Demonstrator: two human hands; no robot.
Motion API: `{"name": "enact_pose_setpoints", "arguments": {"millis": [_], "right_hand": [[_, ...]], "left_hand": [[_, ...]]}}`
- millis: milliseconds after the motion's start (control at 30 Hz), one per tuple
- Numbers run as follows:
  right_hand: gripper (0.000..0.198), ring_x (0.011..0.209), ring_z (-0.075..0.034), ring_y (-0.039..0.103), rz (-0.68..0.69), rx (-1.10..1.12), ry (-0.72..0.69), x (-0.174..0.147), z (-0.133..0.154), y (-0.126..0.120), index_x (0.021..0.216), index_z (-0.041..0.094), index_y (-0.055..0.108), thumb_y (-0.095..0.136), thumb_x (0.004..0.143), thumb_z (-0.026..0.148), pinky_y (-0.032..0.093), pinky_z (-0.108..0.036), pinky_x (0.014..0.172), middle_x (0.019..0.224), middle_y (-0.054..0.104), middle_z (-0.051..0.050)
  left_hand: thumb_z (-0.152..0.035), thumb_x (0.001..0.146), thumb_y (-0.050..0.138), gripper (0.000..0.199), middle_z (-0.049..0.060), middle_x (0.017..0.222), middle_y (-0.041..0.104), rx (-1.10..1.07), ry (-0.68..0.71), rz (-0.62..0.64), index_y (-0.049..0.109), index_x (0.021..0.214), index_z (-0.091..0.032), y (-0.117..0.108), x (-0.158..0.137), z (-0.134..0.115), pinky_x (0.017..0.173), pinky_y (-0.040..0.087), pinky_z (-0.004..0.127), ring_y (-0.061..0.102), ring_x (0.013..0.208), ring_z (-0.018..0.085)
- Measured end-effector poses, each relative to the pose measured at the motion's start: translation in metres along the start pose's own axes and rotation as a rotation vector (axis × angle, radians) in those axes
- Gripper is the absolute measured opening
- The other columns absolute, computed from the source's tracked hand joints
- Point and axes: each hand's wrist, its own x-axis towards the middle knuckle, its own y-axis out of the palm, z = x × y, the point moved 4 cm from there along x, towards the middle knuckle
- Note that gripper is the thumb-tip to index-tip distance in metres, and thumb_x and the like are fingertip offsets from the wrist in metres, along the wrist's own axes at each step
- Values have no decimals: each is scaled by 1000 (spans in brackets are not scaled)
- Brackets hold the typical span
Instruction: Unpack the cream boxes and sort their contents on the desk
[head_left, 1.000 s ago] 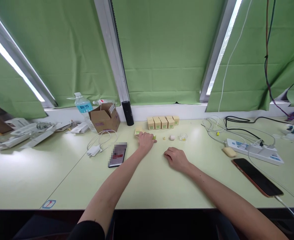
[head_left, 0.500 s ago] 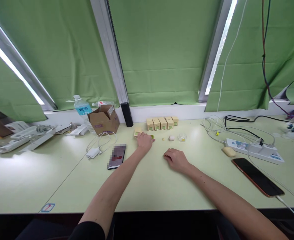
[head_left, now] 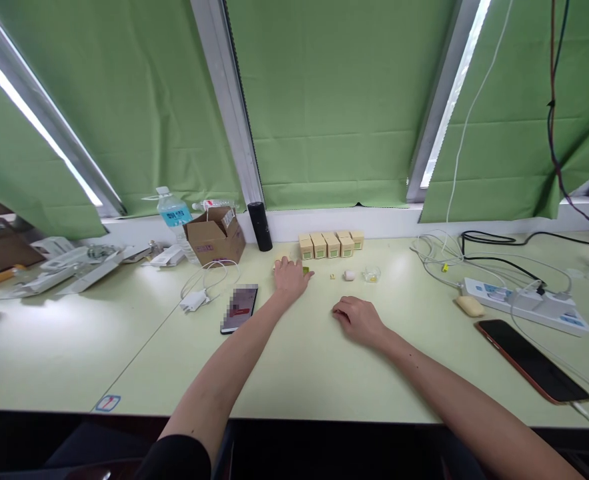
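My left hand (head_left: 290, 279) reaches forward over the table, palm down, fingers stretched and thumb out to the side. A small yellow-green piece (head_left: 305, 270) shows between its index finger and thumb; a pale small box under the fingers is mostly hidden. My right hand (head_left: 358, 319) rests on the table, fingers curled in, and what they hold, if anything, is hidden. Beyond it lie a tiny yellow piece (head_left: 332, 276), a small pinkish-white cylinder (head_left: 349, 275) and a clear plastic cup (head_left: 372, 274). Several small kraft boxes (head_left: 333, 245) stand grouped behind.
Left stand an open cardboard box (head_left: 215, 239), a black cylinder (head_left: 259, 227), a water bottle (head_left: 175, 217), a charger (head_left: 194, 301) and a phone (head_left: 239, 309). Right are a power strip (head_left: 524, 307), tangled cables, a beige oval object (head_left: 469, 306) and another phone (head_left: 531, 360).
My left hand has moved slightly forward, its fingers now covering most of the pale box that showed beyond them. My right hand keeps its curled pose. The view has shifted a little.
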Motion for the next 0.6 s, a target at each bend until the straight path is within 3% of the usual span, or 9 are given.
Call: {"name": "enact_pose_setpoints", "arguments": {"millis": [100, 167, 267, 433, 600], "right_hand": [[23, 91, -18, 65, 1, 11, -1, 0, 0, 0, 95, 22, 73, 51, 97, 16, 38, -28, 67, 96, 73, -4], [24, 91, -17, 65, 3, 18, 0, 1, -1, 1, 96, 23, 73, 51, 97, 16, 39, -28, 68, 96, 73, -4], [23, 90, -17, 65, 6, 16, 10, 1, -1, 1, 95, 23, 73, 51, 97, 16, 39, -27, 67, 96, 72, -3], [22, 89, -17, 65, 4, 1, 13, 0, -2, 1, 95, 24, 73, 53, 97, 16, 38, -27, 67, 96, 72, -3], [22, 91, -18, 66, 7, -2, 10, 0, -1, 0, 97, 24, 73, 52, 97, 17, 39, -27, 67, 97, 73, -3]], "left_hand": [[-43, 101, 40, 48, 25, 123, 67, 52, -21, -69, 58, 132, -12, -11, -3, 15, 108, 24, 55, 42, 129, 41], [-30, 101, 35, 46, 23, 136, 60, 91, -30, -14, 52, 140, -14, -12, -3, 30, 111, 23, 53, 37, 137, 38], [-21, 97, 38, 40, 20, 133, 62, 105, -29, 84, 62, 128, -14, -7, -1, 51, 113, 25, 48, 48, 131, 33], [-23, 91, 49, 36, 23, 127, 66, 90, -71, 198, 68, 119, -12, 11, 4, 73, 110, 34, 46, 52, 130, 35], [-30, 90, 51, 53, 28, 140, 57, 12, -50, 255, 57, 137, -6, 27, 10, 76, 109, 39, 44, 49, 137, 37]]}}
